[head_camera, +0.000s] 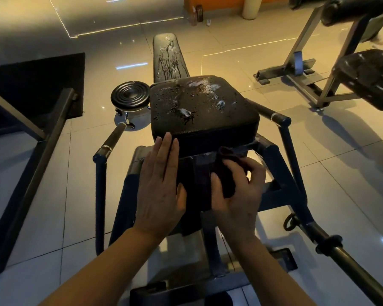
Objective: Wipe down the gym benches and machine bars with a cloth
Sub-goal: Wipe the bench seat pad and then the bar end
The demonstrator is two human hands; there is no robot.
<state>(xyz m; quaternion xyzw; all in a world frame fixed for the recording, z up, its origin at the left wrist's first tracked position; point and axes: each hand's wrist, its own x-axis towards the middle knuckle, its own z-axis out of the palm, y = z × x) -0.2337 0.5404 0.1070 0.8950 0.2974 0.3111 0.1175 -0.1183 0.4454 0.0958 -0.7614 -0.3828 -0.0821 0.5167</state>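
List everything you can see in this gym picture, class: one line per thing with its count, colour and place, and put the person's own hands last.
seat pad: 1, black, wet with foam, centre
back pad: 1, black, streaked wet, beyond the seat pad
cloth: 1, dark, below the seat pad's front edge
stool: 1, black round top, left of the seat pad
side handles: 2, dark, either side of the seat pad
floor mat: 1, black, far left
left hand: flat, fingers straight
right hand: grips the cloth

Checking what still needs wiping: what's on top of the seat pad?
Droplets and white foam patches lie on the seat pad, unwiped. The left hand rests flat at its near edge; the right hand grips the cloth lower down. Under the hands is hidden.
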